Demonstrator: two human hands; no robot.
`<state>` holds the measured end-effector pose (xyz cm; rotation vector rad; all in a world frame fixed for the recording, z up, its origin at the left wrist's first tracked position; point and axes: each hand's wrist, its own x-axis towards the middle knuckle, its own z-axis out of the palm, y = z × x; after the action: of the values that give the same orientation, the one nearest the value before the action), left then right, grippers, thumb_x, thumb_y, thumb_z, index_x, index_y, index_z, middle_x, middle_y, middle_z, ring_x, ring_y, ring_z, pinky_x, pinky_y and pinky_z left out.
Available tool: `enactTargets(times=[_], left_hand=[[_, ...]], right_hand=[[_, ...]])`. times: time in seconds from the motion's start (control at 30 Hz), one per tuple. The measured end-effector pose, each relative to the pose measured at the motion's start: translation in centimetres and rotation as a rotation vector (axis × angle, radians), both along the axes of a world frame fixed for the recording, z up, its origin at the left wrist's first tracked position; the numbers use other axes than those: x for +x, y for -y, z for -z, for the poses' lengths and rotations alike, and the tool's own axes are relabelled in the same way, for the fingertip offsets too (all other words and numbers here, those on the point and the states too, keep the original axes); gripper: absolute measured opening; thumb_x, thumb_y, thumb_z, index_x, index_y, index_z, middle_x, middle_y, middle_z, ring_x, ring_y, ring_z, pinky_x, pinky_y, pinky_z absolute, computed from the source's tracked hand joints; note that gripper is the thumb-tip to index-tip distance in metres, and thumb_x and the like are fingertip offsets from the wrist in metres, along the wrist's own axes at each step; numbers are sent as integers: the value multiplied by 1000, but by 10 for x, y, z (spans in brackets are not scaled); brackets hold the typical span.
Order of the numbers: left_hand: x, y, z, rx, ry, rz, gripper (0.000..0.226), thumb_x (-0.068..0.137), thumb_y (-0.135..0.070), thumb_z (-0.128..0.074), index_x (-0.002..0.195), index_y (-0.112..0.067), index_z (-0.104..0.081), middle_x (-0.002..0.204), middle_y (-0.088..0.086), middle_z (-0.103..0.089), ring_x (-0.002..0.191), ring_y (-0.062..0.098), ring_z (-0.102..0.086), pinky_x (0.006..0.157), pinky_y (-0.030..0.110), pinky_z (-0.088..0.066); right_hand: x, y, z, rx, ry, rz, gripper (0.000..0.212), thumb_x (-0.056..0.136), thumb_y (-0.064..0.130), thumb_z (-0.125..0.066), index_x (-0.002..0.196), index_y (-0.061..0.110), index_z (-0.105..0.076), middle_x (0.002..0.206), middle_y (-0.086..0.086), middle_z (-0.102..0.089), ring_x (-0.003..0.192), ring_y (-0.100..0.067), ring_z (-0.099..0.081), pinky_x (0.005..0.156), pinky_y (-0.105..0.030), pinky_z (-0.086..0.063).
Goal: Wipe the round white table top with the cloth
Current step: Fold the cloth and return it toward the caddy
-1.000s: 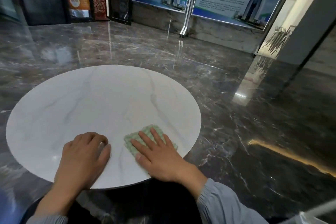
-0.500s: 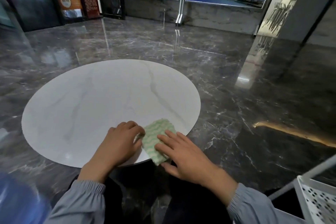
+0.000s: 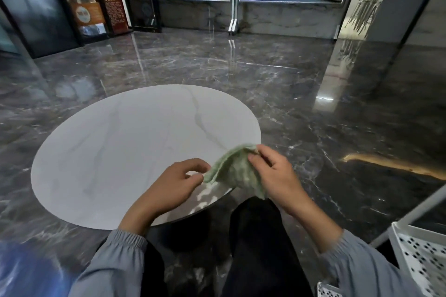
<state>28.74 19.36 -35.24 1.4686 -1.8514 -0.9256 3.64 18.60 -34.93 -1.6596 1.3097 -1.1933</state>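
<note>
The right hand (image 3: 277, 176) pinched the green cloth (image 3: 234, 169) above the table top (image 3: 132, 147), the left hand's (image 3: 169, 188) hold unclear, so it could slip and drop.

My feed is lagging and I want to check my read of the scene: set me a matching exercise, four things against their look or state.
1 cloth
2 table top
3 basket
4 right hand

A white, full of holes, at the lower right
B green, held up above the table's near edge
C round, white with grey veins
D pinches the cloth's top corner

Pairs: 1-B, 2-C, 3-A, 4-D
</note>
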Motion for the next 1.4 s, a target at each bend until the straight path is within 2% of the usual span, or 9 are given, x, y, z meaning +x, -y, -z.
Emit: enactTargets(times=[0.1, 0.2, 0.27, 0.43, 0.53, 0.67, 0.9, 1.13, 1.4], left_hand=[[-36, 2, -15, 87, -440, 35, 30, 99, -22, -49, 105, -19, -78, 115, 4, -75, 114, 27, -69, 106, 49, -52], [-79, 10, -20, 137, -652, 103, 37, 92, -43, -69, 117, -17, -74, 123, 13, -73, 118, 32, -69, 100, 49, -56], [-110, 18, -24, 167, -756, 87, 20, 95, -33, -73, 107, -16, -77, 113, 11, -77, 107, 27, -73, 87, 39, -60], [-171, 37, -34, 404, -913, 178, 27, 85, -33, -79, 100, -10, -79, 107, 14, -57, 98, 34, -47, 72, 33, -59], [-206, 39, -44, 450, -905, 259, 34, 99, -29, -69, 113, 2, -69, 102, 15, -62, 90, 31, -50, 63, 29, -56], [-257, 36, -72, 342, -799, 330, 18, 108, -27, -55, 98, -16, -66, 86, 8, -63, 67, 14, -56, 56, 26, -48], [-340, 41, -150, 26, -696, 458, 22, 108, -36, -53, 99, -22, -67, 78, -11, -70, 65, 4, -60, 54, 24, -47], [-427, 45, -204, -176, -487, 645, 22, 107, -37, -56, 101, -20, -69, 97, 3, -74, 92, 26, -71, 81, 48, -58], [-495, 61, -214, -402, -128, 802, 23, 104, -36, -62, 106, -19, -76, 102, -1, -76, 93, 16, -67, 71, 29, -45]], right_hand=[[-27, -4, -36, 119, 173, 55, 18, 103, 20, -61, 90, 19, -73, 77, 6, -71, 71, -4, -63, 66, -21, -49], [-54, -8, -62, 235, 275, 87, 17, 102, 18, -61, 98, 13, -77, 94, -9, -77, 85, -23, -72, 80, -39, -55], [-73, -12, -77, 273, 308, 150, 19, 102, 18, -60, 102, 13, -78, 101, -12, -79, 95, -32, -75, 90, -48, -58], [-120, -39, -103, 258, 348, 359, 21, 104, 19, -58, 101, 14, -78, 101, -10, -79, 97, -30, -76, 89, -46, -61], [-143, -60, -111, 224, 354, 499, 21, 105, 18, -57, 98, 13, -76, 98, -9, -79, 94, -27, -77, 85, -42, -61], [-167, -82, -124, 120, 243, 699, 15, 104, 25, -58, 104, 20, -72, 98, -5, -78, 91, -23, -76, 86, -49, -60], [-195, -107, -177, -155, -85, 1076, 12, 103, 36, -52, 110, 29, -59, 91, 3, -69, 82, -16, -69, 74, -47, -58], [-222, -118, -202, 40, -420, 1397, 32, 108, 15, -40, 140, 11, -37, 108, -19, -68, 86, -34, -59, 67, -39, -37], [-213, -132, -178, 252, -608, 1347, 81, 101, 18, -58, 157, 26, 0, 105, -13, -56, 84, -29, -60, 67, -38, -42]])
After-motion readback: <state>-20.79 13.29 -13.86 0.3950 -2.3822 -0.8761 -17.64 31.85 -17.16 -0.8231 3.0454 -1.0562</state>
